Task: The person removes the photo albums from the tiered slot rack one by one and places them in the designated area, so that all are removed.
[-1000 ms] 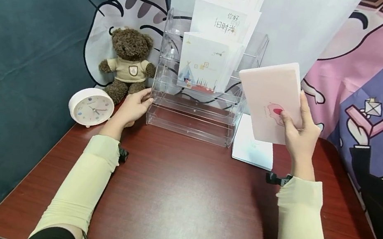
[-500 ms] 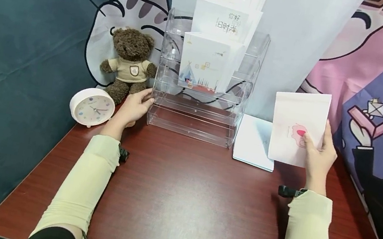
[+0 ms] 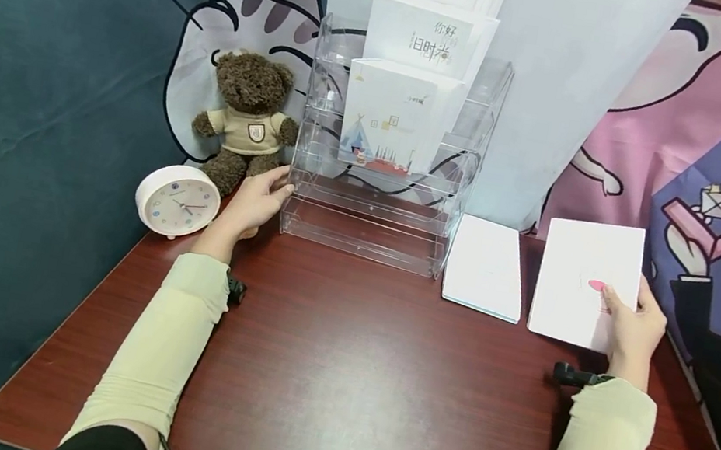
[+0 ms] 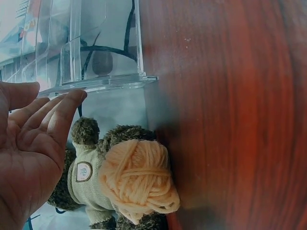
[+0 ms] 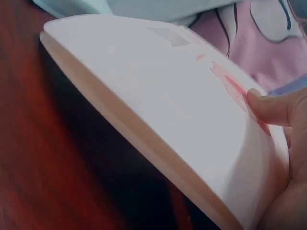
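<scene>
My right hand (image 3: 637,332) grips a pale notebook (image 3: 581,280) by its right edge, thumb on the cover beside a small pink drawing. In the right wrist view, the near edge of the notebook shows tilted over the dark tabletop, with a shadow under it. On the other side, my left hand (image 3: 256,201) touches the left side of a clear acrylic tiered rack (image 3: 364,249). The left wrist view shows those fingers nearly straight, fingertips at the rack's side panel. Several white-covered notebooks (image 3: 378,114) stand in the rack's upper tiers; its lower front tiers hold nothing.
Between the rack and the held notebook lies a stack of white notebooks (image 3: 485,264). Left of the rack are a teddy bear (image 3: 247,113), a white clock (image 3: 178,202) and a ball of peach yarn (image 4: 139,177). Printed cloth hangs behind the table (image 3: 345,364).
My right hand has carried the notebook right and down, from beside the rack to low over the table right of the white stack. The left hand stays at the rack.
</scene>
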A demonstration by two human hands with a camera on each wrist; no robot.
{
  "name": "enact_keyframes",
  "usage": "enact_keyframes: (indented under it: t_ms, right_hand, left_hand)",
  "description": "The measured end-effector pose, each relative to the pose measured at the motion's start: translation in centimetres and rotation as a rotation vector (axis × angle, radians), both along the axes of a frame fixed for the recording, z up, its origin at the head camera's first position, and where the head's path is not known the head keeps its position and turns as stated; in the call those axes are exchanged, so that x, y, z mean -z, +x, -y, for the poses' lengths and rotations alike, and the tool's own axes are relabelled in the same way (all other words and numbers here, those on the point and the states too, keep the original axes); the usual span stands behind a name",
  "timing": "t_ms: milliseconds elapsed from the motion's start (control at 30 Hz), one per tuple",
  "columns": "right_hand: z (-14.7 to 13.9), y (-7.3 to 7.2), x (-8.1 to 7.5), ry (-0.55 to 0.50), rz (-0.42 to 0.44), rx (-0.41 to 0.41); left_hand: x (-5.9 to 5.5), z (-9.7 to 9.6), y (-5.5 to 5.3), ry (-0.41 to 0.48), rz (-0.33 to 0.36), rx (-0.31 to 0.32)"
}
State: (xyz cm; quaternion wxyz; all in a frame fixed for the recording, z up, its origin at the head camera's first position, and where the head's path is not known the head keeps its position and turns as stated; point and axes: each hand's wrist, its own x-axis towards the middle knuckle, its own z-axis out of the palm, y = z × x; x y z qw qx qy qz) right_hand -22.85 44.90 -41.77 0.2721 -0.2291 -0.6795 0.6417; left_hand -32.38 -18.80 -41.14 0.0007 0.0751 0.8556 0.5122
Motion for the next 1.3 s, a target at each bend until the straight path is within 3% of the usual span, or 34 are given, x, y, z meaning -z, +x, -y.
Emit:
enact_keyframes:
  t_ms: [100, 200, 400, 533, 767, 967, 1300]
  right_hand:
    - [-0.6, 0.1, 1.0, -0.044, 0.059, 0.003]
    - [-0.9, -0.1, 1.9, 0.000, 0.091, -0.009]
    - [-1.2, -0.4, 3.6, 0.265, 0.209, 0.021]
    - [-1.3, -0.4, 4.7, 0.381, 0.274, 0.048]
    - [-1.0, -0.4, 5.2, 0.520, 0.266, 0.052]
    - [-1.0, -0.2, 5.3, 0.637, 0.350, 0.053]
    - [-1.5, -0.7, 6.1, 0.690, 0.341, 0.001]
  left_hand:
    - [-0.1, 0.0, 0.0, -0.017, -0.002, -0.007]
    - [-0.1, 0.0, 0.0, -0.024, -0.009, -0.009]
    - [-0.1, -0.1, 0.1, 0.000, 0.007, -0.011]
    - [-0.2, -0.2, 0.3, 0.006, 0.026, 0.000]
    - [-0.4, -0.1, 0.3, 0.023, 0.026, 0.002]
    - [-0.3, -0.1, 0.2, 0.028, 0.021, 0.006]
    - [-0.2, -0.2, 0.1, 0.056, -0.006, -0.007]
